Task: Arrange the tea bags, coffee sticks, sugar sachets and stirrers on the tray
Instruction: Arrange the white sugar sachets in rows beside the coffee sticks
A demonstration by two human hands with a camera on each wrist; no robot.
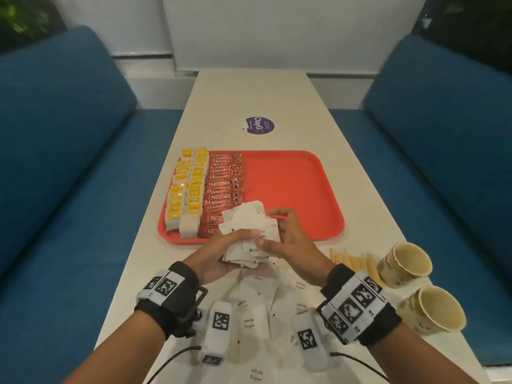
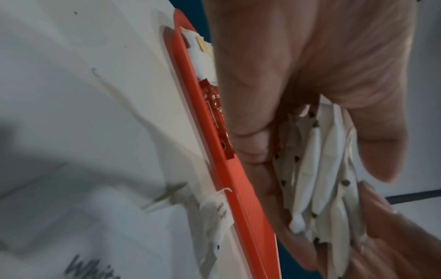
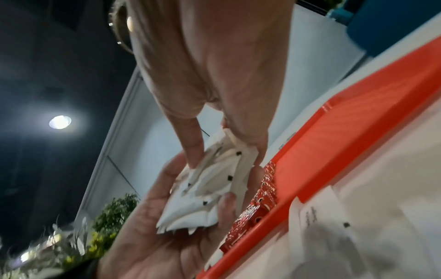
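Sugar sachets [image 1: 249, 231] sit bunched between left hand [image 1: 221, 253] and right hand [image 1: 288, 239], both grasping them. Likely squaring the stack for the tray [image 1: 291, 189].

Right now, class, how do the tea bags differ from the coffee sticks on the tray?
The tea bags are yellow and white, squarish, and stand in two rows at the tray's left edge. The coffee sticks are red, long and narrow, and lie flat, overlapping in one column to the right of the tea bags. Both are already lined up on the tray.
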